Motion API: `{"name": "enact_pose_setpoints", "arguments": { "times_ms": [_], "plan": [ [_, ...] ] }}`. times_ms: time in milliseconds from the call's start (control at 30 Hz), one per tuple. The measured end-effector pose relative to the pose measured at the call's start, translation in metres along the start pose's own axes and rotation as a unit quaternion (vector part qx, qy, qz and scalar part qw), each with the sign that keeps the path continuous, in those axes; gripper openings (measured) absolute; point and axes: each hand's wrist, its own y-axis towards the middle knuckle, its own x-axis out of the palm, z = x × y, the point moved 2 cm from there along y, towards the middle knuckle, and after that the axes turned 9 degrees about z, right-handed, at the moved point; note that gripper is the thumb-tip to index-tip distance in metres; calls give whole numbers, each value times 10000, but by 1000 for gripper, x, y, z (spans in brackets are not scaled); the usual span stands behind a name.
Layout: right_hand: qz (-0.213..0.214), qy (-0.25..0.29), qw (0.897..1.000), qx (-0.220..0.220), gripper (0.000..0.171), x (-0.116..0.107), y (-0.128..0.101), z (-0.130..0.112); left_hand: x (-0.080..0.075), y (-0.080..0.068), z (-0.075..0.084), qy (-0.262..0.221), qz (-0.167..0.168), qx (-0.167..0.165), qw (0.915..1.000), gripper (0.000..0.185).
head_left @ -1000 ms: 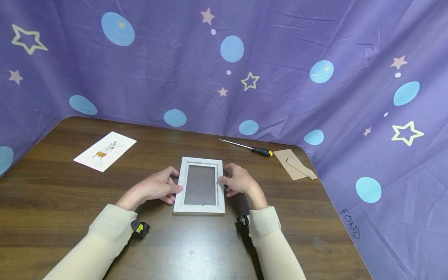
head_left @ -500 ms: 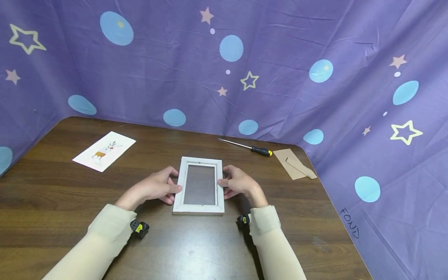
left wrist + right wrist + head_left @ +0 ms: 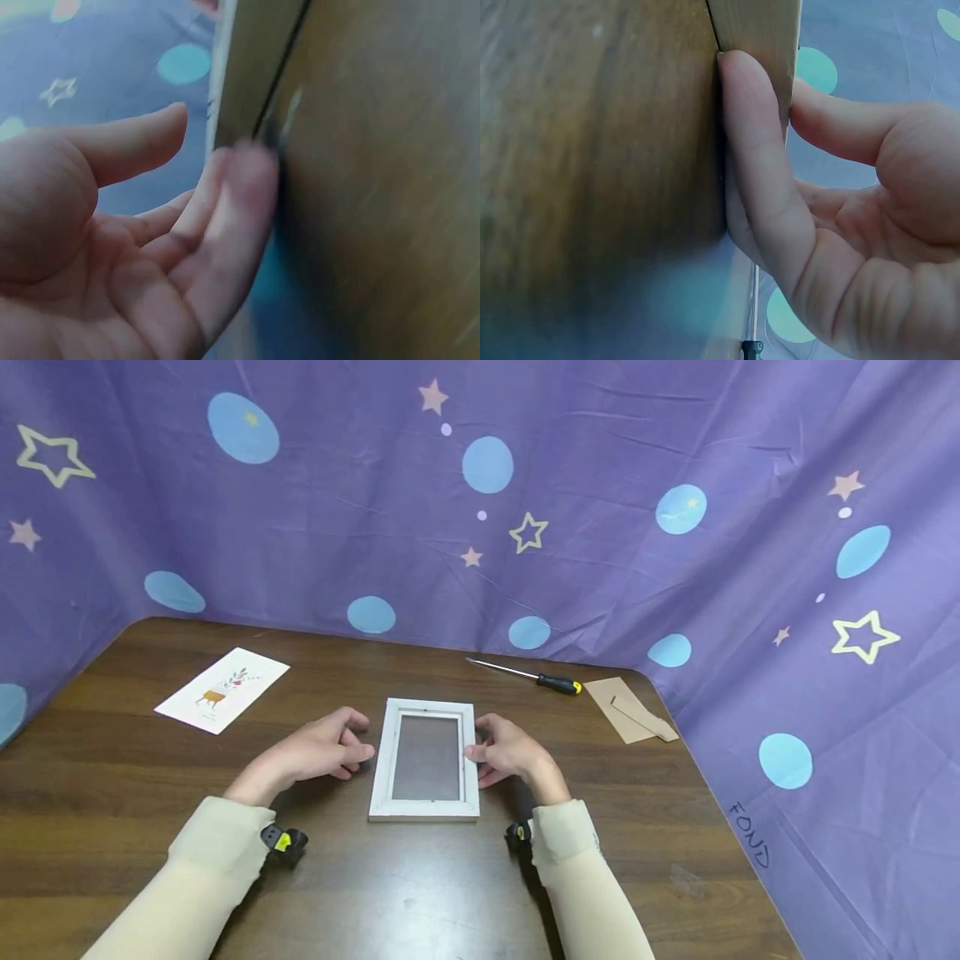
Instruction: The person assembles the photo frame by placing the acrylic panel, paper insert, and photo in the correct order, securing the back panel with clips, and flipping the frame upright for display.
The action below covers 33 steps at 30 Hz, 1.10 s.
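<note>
A white picture frame (image 3: 431,809) lies flat on the wooden table in the head view, its middle opening showing a greyish surface. My right hand (image 3: 513,752) holds its right side, thumb on the top face and fingers along the outer edge. The right wrist view shows that thumb and the fingers (image 3: 761,135) against the frame's pale wooden side (image 3: 761,34). Left of the frame, my left hand (image 3: 321,750) is off it, thumb and fingers apart and holding nothing. In the left wrist view its fingers (image 3: 232,217) are blurred near the frame's edge.
A white card (image 3: 210,714) with a printed animal drawing lies at the back left. Behind the frame to the right is a screwdriver (image 3: 558,684) with a black and yellow handle. A brown backing board (image 3: 607,693) with a stand leg lies near the table's right edge.
My left hand has let go of the frame's left side and moved a little to the left. My right hand and the frame stay in place.
</note>
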Motion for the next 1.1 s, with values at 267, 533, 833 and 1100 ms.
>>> {"name": "enact_pose_setpoints", "arguments": {
  "times_ms": [267, 533, 833, 1100],
  "plan": [
    [-64, -82, 9999, -66, 61, 1, 3, 0, -59, 11, -9, 1580, 1098, 438, 9803, 65],
    [-35, -99, 9999, -68, 60, 0, 4, 3, -108, 25, -33, 2943, 1687, 133, 9406, 81],
    [-5, -78, 9999, -63, 61, -1, 5, 4, -126, 15, -57, 3316, 1639, -423, 9281, 91],
    [19, -86, 9999, -97, 60, -4, 5, 4, -121, 17, -61, 3414, 1453, -375, 9279, 75]
  ]
}}
